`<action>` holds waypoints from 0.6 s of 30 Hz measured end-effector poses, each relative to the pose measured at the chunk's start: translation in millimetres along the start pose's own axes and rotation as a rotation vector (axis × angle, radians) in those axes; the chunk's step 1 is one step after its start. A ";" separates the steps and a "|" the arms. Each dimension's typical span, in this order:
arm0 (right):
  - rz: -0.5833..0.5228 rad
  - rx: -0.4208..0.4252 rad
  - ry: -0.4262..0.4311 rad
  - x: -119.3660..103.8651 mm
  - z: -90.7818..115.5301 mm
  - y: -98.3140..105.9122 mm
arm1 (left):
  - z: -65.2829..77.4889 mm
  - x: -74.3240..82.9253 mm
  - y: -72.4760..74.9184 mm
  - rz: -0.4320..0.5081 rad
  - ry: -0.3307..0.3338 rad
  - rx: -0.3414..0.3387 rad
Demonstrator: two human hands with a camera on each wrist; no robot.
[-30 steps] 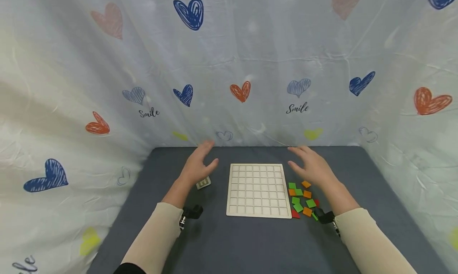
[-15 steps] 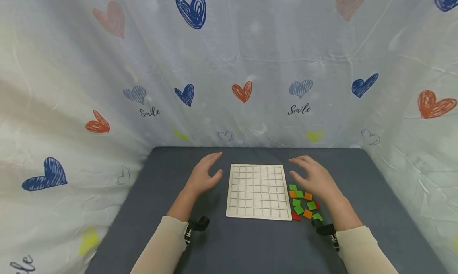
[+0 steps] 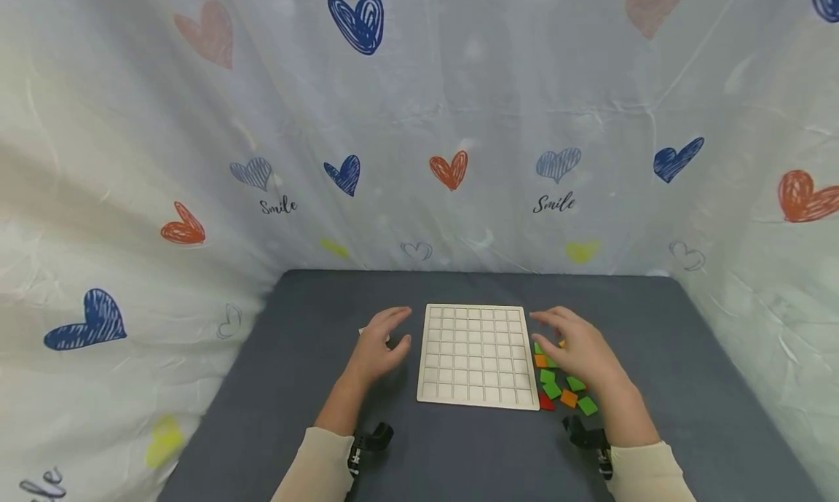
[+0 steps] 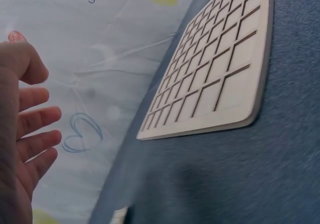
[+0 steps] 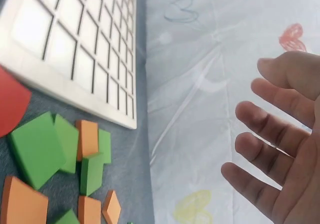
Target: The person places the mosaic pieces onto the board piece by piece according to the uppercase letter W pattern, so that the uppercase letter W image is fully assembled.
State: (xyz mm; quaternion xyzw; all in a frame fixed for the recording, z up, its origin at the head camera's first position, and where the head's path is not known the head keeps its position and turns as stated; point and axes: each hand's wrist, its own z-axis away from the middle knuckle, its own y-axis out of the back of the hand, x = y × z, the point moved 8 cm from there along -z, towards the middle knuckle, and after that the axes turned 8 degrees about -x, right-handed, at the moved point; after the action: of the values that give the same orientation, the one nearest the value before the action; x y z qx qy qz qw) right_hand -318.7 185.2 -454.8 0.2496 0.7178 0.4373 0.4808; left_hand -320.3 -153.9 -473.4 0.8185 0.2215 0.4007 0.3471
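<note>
A pale wooden grid board (image 3: 478, 356) with rows of square recesses lies flat on the dark table. My left hand (image 3: 378, 345) hovers at its left side, fingers spread and holding nothing; in the left wrist view the fingers (image 4: 40, 120) are relaxed and apart from the board. On the other side my right hand (image 3: 580, 345) hangs over the coloured tiles, thumb and fingers parted, also holding nothing. Those loose green tiles (image 5: 37, 149), orange tiles (image 5: 25, 204) and a red tile (image 5: 10, 101) lie along the board's right edge, partly hidden by the right hand in the head view.
Behind my left hand a small pale object (image 3: 361, 331) shows, mostly covered. The dark table (image 3: 472, 458) ends at a white curtain (image 3: 393, 87) printed with hearts, which rises at the back and both sides. Dark wrist cameras (image 3: 376, 438) sit on both wrists.
Both hands have come back toward the person and lower; the left has also shifted right, closer to the board. The board and tiles stay put while the head view shifts slightly.
</note>
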 end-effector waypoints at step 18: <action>-0.177 -0.059 -0.051 28.9 1.5 -14.7 | 20.2 -22.5 -58.1 0.056 0.236 -0.059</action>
State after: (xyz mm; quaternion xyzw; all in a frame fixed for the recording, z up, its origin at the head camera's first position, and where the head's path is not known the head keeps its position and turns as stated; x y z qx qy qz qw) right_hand -328.4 201.0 -481.3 0.1820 0.7116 0.4076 0.5426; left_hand -322.0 -137.9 -536.9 0.7609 0.2260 0.5103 0.3309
